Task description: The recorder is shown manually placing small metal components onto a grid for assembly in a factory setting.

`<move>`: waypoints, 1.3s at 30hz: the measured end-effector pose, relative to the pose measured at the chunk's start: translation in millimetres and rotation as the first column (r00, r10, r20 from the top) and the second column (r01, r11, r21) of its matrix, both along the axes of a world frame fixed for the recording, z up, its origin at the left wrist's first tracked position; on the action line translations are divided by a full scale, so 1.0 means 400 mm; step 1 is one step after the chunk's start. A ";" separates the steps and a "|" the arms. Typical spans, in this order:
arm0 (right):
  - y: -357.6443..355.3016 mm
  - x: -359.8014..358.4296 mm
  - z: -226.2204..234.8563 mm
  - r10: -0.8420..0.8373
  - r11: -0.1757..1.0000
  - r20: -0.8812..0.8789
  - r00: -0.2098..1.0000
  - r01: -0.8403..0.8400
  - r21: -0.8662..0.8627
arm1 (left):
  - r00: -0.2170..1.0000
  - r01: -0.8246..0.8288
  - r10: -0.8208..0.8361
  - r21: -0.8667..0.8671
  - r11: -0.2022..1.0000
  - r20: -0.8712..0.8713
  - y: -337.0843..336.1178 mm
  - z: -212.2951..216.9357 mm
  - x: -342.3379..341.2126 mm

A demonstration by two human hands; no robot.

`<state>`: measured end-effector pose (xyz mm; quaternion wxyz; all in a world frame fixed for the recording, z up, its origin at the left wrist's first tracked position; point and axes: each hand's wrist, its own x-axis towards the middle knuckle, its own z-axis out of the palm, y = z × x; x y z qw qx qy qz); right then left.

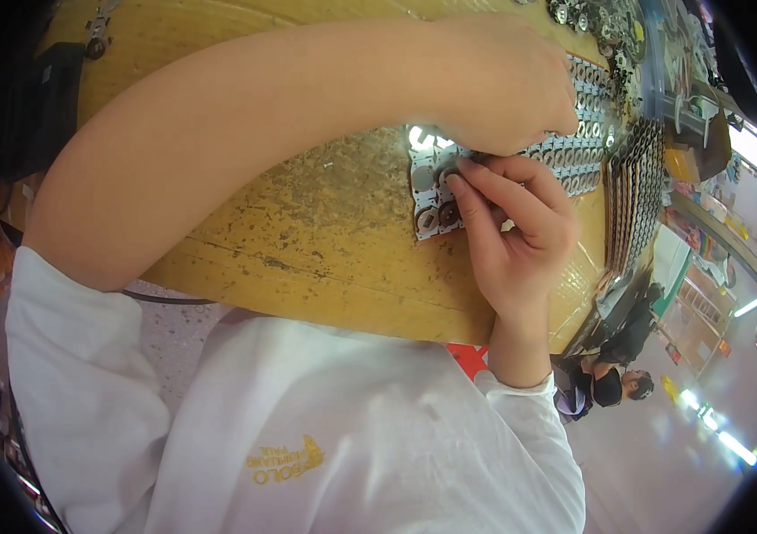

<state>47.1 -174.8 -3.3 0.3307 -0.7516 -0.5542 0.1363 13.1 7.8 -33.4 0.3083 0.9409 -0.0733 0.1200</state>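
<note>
A panel of small circuit boards (427,182), its round metal parts set in rows, lies on the yellow worktable (307,258). My left arm reaches across from the left, and my left hand (516,89) is curled over the panel's middle, palm down. The back of that hand hides its fingertips and anything in them. Below it, my right hand (521,214) pinches with thumb and forefinger at a round part near the panel's left end. What lies between those fingertips is too small to make out.
A stack of similar panels (635,191) stands at the table's right side. Loose metal parts (587,18) are heaped at the far right. A black box (40,107) sits at the left edge. Another person (614,383) is in the background at right.
</note>
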 end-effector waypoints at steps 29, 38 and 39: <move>-0.029 0.449 0.043 -0.198 0.910 0.715 0.671 0.396 -0.120 | 0.982 -0.019 0.001 0.091 0.996 0.187 -0.005 -0.030 0.005; -0.034 0.399 0.050 -0.489 0.844 0.340 0.803 0.534 -0.048 | 0.986 0.003 -0.015 0.074 0.997 0.165 0.004 -0.023 0.001; -0.038 0.401 0.046 -0.489 0.844 0.341 0.803 0.534 -0.049 | 0.986 0.001 -0.012 0.069 0.998 0.164 0.004 -0.024 0.001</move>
